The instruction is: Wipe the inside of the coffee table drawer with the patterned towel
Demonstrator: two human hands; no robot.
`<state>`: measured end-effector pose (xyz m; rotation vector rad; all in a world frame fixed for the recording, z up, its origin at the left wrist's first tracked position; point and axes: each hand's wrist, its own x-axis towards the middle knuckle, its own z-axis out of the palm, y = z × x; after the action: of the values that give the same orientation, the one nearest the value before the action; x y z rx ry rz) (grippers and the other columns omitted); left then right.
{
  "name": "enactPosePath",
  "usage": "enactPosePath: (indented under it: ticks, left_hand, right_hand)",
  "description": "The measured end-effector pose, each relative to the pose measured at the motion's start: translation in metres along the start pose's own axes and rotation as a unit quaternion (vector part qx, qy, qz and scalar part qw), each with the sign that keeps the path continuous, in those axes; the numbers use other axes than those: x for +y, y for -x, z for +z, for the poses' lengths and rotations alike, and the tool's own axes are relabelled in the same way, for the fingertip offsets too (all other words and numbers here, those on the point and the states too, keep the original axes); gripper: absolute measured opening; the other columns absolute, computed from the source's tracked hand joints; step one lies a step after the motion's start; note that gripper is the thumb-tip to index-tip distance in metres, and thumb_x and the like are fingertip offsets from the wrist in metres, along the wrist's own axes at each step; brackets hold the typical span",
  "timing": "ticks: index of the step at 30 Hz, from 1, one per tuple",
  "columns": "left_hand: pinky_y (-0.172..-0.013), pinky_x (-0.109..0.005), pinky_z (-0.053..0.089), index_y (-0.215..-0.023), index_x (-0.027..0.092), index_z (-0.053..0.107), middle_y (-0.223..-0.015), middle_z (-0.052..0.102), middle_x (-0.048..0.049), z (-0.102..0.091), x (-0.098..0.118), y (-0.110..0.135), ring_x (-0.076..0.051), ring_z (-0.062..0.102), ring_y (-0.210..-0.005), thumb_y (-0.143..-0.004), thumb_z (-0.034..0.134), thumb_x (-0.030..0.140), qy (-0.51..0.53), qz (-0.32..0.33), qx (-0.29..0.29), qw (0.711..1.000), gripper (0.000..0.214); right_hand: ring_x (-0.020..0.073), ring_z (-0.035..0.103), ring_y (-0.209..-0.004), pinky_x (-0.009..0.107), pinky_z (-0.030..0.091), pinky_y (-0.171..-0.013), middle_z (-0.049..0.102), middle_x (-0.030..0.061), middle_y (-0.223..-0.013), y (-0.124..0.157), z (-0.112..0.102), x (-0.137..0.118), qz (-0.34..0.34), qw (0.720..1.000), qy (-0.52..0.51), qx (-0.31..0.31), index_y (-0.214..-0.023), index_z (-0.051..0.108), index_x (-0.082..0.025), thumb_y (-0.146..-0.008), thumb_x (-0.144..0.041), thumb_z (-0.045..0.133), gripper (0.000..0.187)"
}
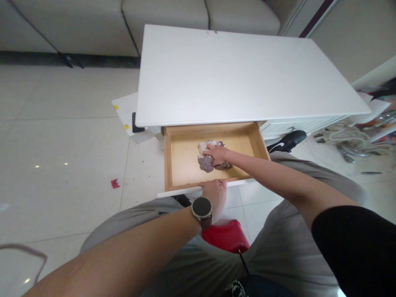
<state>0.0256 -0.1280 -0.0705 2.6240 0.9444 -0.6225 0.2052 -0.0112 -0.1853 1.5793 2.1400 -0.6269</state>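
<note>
An open wooden drawer (182,156) sticks out from under a white coffee table (235,74). My right hand (216,154) reaches into the drawer and presses a crumpled purple and white cloth (206,163) against its floor, fingers closed on it. My left hand (215,192), a round watch on its wrist, grips the white front edge of the drawer (179,190). The fingers curl over that edge.
A grey sofa (139,20) stands behind the table. Papers (125,111) lie on the tiled floor by the table's left end, and a red scrap (115,183) lies nearer. A red object (227,235) sits between my knees. Cables and clutter (349,140) are at right.
</note>
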Motion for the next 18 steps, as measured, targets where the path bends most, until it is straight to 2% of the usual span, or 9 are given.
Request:
enactPosePath:
  ticks: [3, 7, 10, 12, 15, 18]
  left_hand:
    - [-0.077, -0.042, 0.058, -0.133, 0.005, 0.064, -0.111, 0.074, -0.0236, -0.001, 0.003, -0.002, -0.032, 0.075, -0.098, -0.098, 0.037, 0.001, 0.003, -0.009, -0.003, 1.0, 0.044]
    - [-0.079, -0.042, 0.059, -0.134, 0.01, 0.066, -0.109, 0.075, -0.0197, -0.002, 0.005, -0.006, -0.031, 0.076, -0.098, -0.099, 0.036, 0.001, 0.017, -0.023, -0.019, 0.999, 0.046]
    - [-0.081, -0.043, 0.059, -0.127, 0.008, 0.071, -0.106, 0.076, -0.0206, -0.009, 0.001, -0.006, -0.033, 0.075, -0.1, -0.099, 0.038, 0.003, 0.042, 0.007, -0.053, 0.998, 0.043]
    - [-0.084, -0.044, 0.058, -0.121, 0.006, 0.073, -0.11, 0.076, -0.0222, -0.014, -0.002, -0.005, -0.034, 0.074, -0.103, -0.098, 0.039, 0.002, 0.048, 0.03, -0.078, 0.995, 0.042]
    - [-0.087, -0.044, 0.057, -0.122, 0.005, 0.072, -0.119, 0.074, -0.0241, -0.018, -0.006, -0.004, -0.033, 0.074, -0.106, -0.098, 0.037, 0.002, 0.054, 0.037, -0.085, 0.994, 0.043]
    - [-0.083, -0.041, 0.057, -0.121, 0.004, 0.072, -0.116, 0.075, -0.0245, -0.016, -0.005, -0.003, -0.032, 0.074, -0.101, -0.096, 0.039, 0.001, 0.046, 0.044, -0.077, 0.995, 0.041]
  right_hand:
    - [0.0357, 0.061, -0.117, 0.044, 0.05, -0.096, 0.044, 0.0129, -0.149, -0.008, -0.003, -0.022, -0.042, 0.999, -0.002, 0.011, -0.14, 0.059, -0.03, -0.073, -0.043, 0.082, 0.072]
    - [0.0361, 0.058, -0.121, 0.046, 0.05, -0.099, 0.043, 0.0114, -0.152, -0.031, -0.006, -0.07, -0.105, 0.994, 0.0, 0.031, -0.142, 0.058, -0.031, -0.079, -0.046, 0.077, 0.068]
    - [0.0385, 0.057, -0.123, 0.048, 0.052, -0.095, 0.043, 0.0112, -0.153, -0.047, -0.002, -0.107, -0.148, 0.987, 0.007, 0.055, -0.144, 0.057, -0.033, -0.082, -0.05, 0.074, 0.066]
    - [0.04, 0.057, -0.122, 0.049, 0.053, -0.093, 0.042, 0.0115, -0.155, -0.053, 0.002, -0.122, -0.165, 0.983, 0.018, 0.072, -0.145, 0.056, -0.033, -0.084, -0.052, 0.073, 0.066]
    - [0.0395, 0.059, -0.121, 0.048, 0.055, -0.09, 0.041, 0.0115, -0.156, -0.055, 0.008, -0.127, -0.147, 0.985, 0.013, 0.087, -0.146, 0.054, -0.034, -0.086, -0.056, 0.072, 0.066]
    - [0.0394, 0.06, -0.119, 0.049, 0.056, -0.087, 0.042, 0.0119, -0.155, -0.054, 0.008, -0.121, -0.073, 0.991, -0.022, 0.107, -0.147, 0.052, -0.033, -0.088, -0.059, 0.069, 0.067]
